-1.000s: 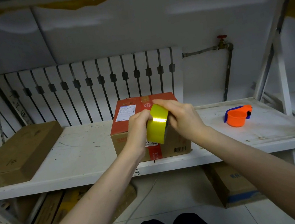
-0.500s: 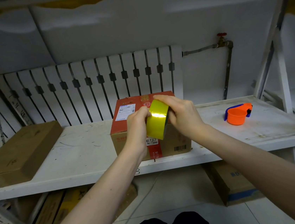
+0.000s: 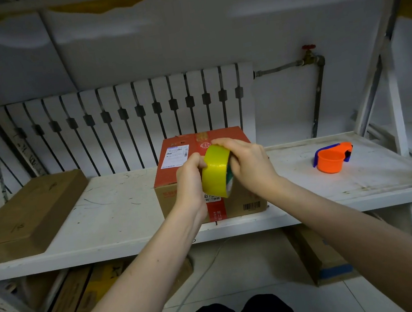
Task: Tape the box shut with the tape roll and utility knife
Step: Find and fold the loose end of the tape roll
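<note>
Tape roll [image 3: 216, 171] between both hands [image 3: 248, 165].

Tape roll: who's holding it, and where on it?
Both hands. Left hand grips the tape roll at its left outer face; right hand wraps the top and right side, over the core.

Bare white shelf surface [image 3: 119, 212] lay open between the flat brown cardboard package [image 3: 26, 214] at the left and the red-topped cardboard box [image 3: 231, 206] at the middle. Right of the box, more shelf was free up to the orange plastic tape dispenser [image 3: 331, 159]. A white ribbed radiator [image 3: 128, 118] closed off the back. Both hands, holding a yellow tape roll [image 3: 215, 171], blocked the box's front.
</note>
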`<action>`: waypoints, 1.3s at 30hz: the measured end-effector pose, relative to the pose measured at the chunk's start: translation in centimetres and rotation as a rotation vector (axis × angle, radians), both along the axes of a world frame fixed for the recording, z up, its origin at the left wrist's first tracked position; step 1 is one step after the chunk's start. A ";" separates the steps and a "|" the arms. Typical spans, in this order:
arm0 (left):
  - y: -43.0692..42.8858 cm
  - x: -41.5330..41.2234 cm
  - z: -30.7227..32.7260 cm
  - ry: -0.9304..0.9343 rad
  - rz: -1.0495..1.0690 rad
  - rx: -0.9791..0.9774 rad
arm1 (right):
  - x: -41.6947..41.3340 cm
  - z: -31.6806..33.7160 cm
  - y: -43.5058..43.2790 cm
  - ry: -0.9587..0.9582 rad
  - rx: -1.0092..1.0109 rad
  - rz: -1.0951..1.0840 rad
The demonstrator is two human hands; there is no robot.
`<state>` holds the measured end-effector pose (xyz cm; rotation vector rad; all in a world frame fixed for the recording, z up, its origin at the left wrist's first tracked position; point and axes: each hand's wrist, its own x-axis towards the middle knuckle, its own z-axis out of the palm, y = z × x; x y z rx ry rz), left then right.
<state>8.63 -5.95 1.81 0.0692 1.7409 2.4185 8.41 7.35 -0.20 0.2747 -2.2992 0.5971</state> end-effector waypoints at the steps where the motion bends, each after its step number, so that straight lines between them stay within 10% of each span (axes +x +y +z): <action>1: 0.0 0.0 0.0 -0.001 0.007 0.004 | -0.1 0.0 0.0 -0.006 0.000 0.002; 39: -1.1 1.0 0.7 0.065 -0.052 -0.039 | 0.4 1.0 0.4 0.107 0.127 0.054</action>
